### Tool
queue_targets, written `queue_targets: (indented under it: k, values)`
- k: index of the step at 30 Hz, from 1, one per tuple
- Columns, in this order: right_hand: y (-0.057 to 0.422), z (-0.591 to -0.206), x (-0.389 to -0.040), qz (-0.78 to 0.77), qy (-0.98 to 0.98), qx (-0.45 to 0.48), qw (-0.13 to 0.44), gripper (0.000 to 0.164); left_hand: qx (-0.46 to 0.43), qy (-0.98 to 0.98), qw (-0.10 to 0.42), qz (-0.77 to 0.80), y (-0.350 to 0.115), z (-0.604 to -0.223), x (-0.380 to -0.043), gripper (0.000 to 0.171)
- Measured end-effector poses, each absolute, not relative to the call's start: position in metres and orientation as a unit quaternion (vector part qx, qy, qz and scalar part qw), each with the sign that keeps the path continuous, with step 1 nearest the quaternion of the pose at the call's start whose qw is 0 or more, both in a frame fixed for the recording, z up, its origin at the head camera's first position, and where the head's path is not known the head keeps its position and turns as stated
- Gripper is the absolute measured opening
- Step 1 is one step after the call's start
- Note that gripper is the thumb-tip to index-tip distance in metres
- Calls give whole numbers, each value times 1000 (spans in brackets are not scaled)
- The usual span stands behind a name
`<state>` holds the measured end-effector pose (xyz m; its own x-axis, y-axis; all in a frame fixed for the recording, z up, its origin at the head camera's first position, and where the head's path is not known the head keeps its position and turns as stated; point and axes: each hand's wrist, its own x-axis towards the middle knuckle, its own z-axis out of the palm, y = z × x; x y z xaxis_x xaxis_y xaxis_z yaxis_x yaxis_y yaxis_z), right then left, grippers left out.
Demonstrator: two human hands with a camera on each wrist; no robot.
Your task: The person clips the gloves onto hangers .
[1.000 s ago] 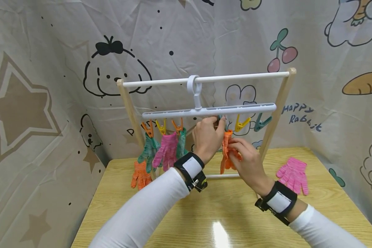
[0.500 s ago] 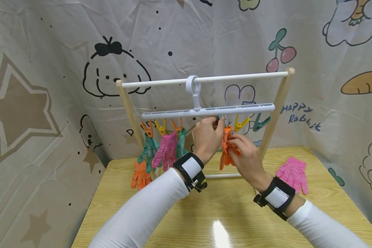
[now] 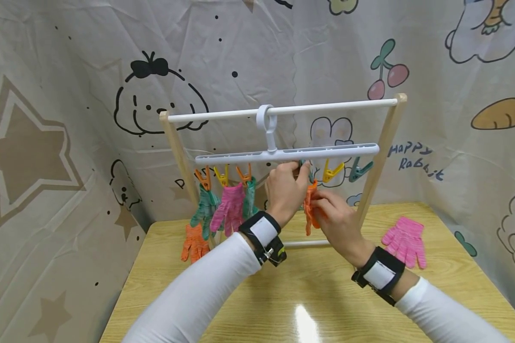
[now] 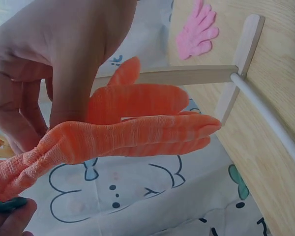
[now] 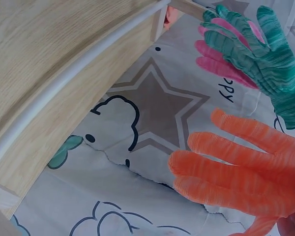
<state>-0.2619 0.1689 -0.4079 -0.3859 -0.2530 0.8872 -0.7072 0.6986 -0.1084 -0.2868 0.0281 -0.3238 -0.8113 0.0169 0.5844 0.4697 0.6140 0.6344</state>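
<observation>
Orange glove (image 4: 137, 135), below the hanger (image 3: 330, 152)'s right half, has just shifted slightly toward the hanger's middle, right hand (image 3: 339, 221) pinching it, cuff now at the green clip (image 4: 9, 204) that left hand (image 3: 286, 190) pinches; fastening looks close, bite unclear.

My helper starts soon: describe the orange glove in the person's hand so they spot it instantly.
Find the white hanger on the wooden stand. Below the hanger's right half in the head view, the person's right hand holds the orange glove, fingers hanging downward. It is held in the air, while the other orange glove lies on the table at the left.
</observation>
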Motion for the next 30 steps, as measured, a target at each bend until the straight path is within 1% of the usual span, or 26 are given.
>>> queue_targets:
  k: [10, 21, 30]
  values:
    - [168, -405, -264, 246, -796, 294, 469, 23, -146, -855, 261, -423, 26, -324, -287, 43]
    - [165, -406, -265, 245, -803, 293, 459, 22, -142, -855, 260, -425, 26, -325, -287, 44]
    - [162, -408, -264, 231, -813, 306, 439, 25, -139, -855, 264, -424, 26, -324, -287, 45]
